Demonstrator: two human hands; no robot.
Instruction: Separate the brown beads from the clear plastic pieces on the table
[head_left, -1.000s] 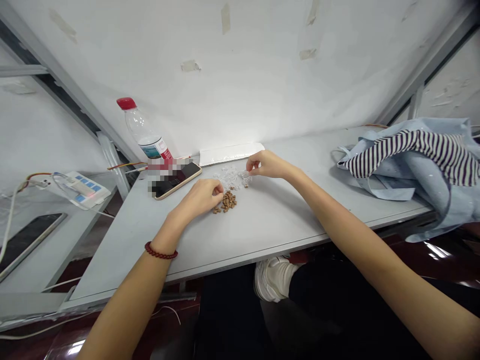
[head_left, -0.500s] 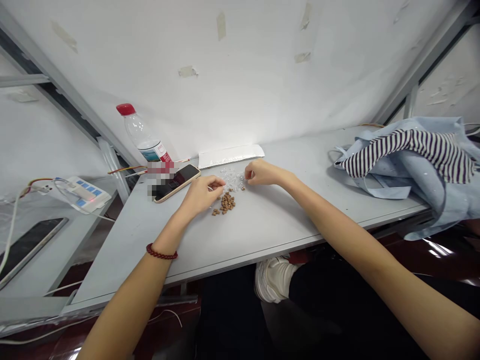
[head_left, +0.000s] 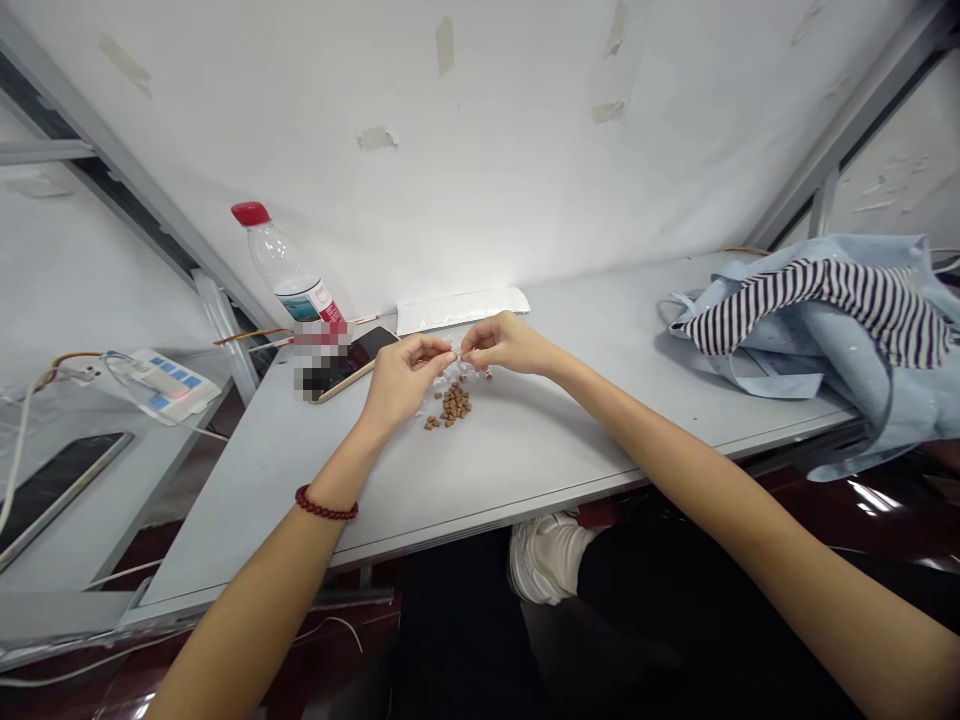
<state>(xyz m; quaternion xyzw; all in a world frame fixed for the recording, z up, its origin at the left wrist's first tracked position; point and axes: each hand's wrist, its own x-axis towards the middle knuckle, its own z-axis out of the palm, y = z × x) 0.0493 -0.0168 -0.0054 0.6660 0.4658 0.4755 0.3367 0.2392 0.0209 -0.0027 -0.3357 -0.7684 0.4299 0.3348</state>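
My left hand [head_left: 405, 375] and my right hand [head_left: 506, 345] meet with pinched fingertips just above the table [head_left: 525, 430]. Whatever lies between the fingertips is too small to make out. Beneath and behind them spreads a heap of small clear plastic pieces [head_left: 450, 378], partly covered by the hands. Small brown pellets [head_left: 454, 402] are piled in front of it, with a few loose ones to the left of the pile. One more brown bit lies by the right hand.
A phone [head_left: 360, 372] lies left of my left hand, before a red-capped bottle [head_left: 289, 275]. A white strip-like packet [head_left: 463, 310] rests along the wall. Blue and striped cloth [head_left: 795, 320] covers the right end. A power strip [head_left: 169, 385] and another phone [head_left: 60, 490] sit far left.
My right hand has moved left and my left hand slightly up and right, so their fingertips now come together over the clear pieces. The brown pile looks the same.
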